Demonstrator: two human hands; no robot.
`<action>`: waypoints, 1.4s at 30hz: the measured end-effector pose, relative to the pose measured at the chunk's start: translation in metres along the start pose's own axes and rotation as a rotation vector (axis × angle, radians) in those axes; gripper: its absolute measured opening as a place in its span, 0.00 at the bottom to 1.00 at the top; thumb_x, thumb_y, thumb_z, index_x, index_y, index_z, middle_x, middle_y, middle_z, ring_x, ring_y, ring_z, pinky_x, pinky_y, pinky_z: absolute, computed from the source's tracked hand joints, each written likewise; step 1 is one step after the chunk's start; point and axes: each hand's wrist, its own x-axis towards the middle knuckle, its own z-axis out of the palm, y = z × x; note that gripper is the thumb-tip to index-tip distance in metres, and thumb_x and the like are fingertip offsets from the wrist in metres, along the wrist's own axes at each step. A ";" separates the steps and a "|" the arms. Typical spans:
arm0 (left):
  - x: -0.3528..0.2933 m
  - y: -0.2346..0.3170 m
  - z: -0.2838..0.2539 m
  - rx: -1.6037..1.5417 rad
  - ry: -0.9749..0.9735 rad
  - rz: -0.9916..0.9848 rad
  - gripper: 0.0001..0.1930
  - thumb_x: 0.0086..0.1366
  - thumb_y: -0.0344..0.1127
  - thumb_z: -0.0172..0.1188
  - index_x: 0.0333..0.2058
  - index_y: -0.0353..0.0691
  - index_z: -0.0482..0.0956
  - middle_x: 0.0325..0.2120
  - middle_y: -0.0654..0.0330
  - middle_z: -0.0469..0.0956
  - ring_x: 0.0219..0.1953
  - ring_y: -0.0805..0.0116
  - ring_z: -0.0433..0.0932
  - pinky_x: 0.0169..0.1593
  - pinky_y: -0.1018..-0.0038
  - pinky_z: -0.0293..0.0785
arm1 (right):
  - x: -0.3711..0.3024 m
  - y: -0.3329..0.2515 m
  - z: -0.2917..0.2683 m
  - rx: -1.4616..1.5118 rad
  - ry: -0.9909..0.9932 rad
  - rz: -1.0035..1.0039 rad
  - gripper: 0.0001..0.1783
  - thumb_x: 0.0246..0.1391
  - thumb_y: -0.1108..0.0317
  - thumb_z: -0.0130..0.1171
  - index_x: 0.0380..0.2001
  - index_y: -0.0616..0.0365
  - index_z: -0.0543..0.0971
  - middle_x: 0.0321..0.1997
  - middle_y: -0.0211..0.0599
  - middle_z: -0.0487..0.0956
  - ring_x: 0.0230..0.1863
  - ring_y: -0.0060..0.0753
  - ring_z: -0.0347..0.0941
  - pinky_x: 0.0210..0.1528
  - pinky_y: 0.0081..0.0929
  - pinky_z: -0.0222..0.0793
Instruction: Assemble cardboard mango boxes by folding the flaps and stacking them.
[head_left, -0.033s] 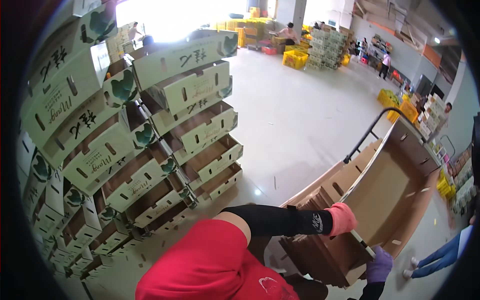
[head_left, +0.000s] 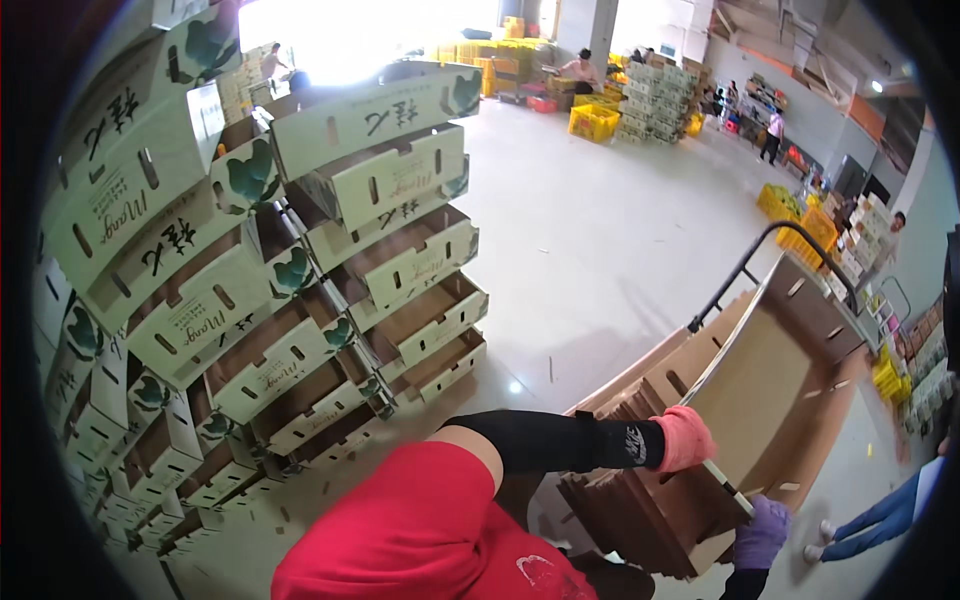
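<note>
Open carton (head_left: 775, 390), brown-lined: tilted beside a cardboard stack (head_left: 625, 515). Near edge grasped by coral-gloved left hand (head_left: 687, 440) and purple-gloved right hand (head_left: 762, 532). Judged light, stiff, easily creased; best held by its rims. Dark calligraphy and finer lettering are printed on stacked cartons (head_left: 395, 178).

We cannot make out the fingertips of the coral-gloved left hand (head_left: 688, 438) at the edge of the open carton tray (head_left: 775, 385); the right sleeve (head_left: 745, 583), below the purple-gloved right hand (head_left: 762, 532), is cut off by the lower edge; far beyond both hands, we find the pink-topped person (head_left: 774, 130) too small to read; well left of them, the printed cartons (head_left: 400, 178) run out of view; right of them, a jeans-clad person (head_left: 882, 515) is partly cut off.
</note>
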 end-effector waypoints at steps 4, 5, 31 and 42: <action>-0.033 -0.048 -0.043 -0.087 -0.032 -0.109 0.05 0.47 0.34 0.56 0.24 0.42 0.76 0.21 0.55 0.77 0.24 0.53 0.77 0.21 0.57 0.67 | 0.002 -0.011 0.018 -0.169 0.589 -0.186 0.19 0.48 0.62 0.56 0.43 0.58 0.73 0.49 0.47 0.72 0.54 0.47 0.65 0.60 0.42 0.56; -0.045 -0.073 -0.049 -0.074 -0.058 -0.087 0.05 0.46 0.34 0.56 0.24 0.43 0.73 0.20 0.55 0.75 0.24 0.52 0.76 0.23 0.58 0.67 | 0.004 -0.018 0.016 -0.123 0.696 -0.176 0.19 0.51 0.62 0.54 0.46 0.60 0.73 0.53 0.49 0.69 0.57 0.48 0.62 0.61 0.41 0.55; -0.290 -0.279 -0.468 0.948 0.066 -1.280 0.20 0.49 0.44 0.57 0.39 0.38 0.76 0.41 0.47 0.75 0.46 0.52 0.74 0.48 0.62 0.70 | -0.116 0.052 0.159 -0.053 0.628 0.230 0.09 0.55 0.66 0.53 0.34 0.57 0.78 0.38 0.40 0.76 0.43 0.39 0.71 0.49 0.35 0.67; -0.330 -0.283 -0.466 1.071 0.218 -1.236 0.31 0.51 0.37 0.55 0.57 0.48 0.63 0.48 0.49 0.71 0.52 0.52 0.69 0.54 0.61 0.66 | -0.108 0.058 0.144 0.515 0.548 0.451 0.19 0.56 0.70 0.45 0.49 0.67 0.71 0.56 0.50 0.69 0.58 0.46 0.62 0.62 0.35 0.55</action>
